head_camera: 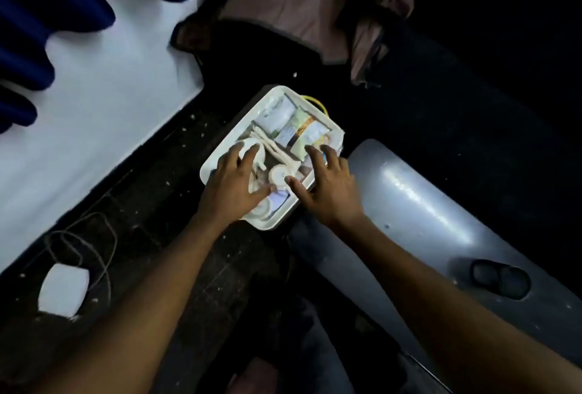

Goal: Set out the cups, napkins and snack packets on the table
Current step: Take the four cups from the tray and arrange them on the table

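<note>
A white tray (277, 93) sits low on the dark floor, packed with snack packets (302, 132), white cups (280, 174) lying on their sides and white folded pieces that may be napkins (274, 148). My left hand (234, 185) rests over the cups at the tray's near left, fingers spread and laid on them. Spread over the tray's near right edge, my right hand (327, 187) has its thumb by a cup and its fingertips on a packet. Whether either hand grips anything is unclear.
The white-covered table (104, 100) with a blue draped cloth (47, 0) lies to the left. A grey plastic chair (441, 220) stands to the right. A cord (104, 252) and a white scrap (63, 289) lie on the floor. Dark bags are beyond the tray.
</note>
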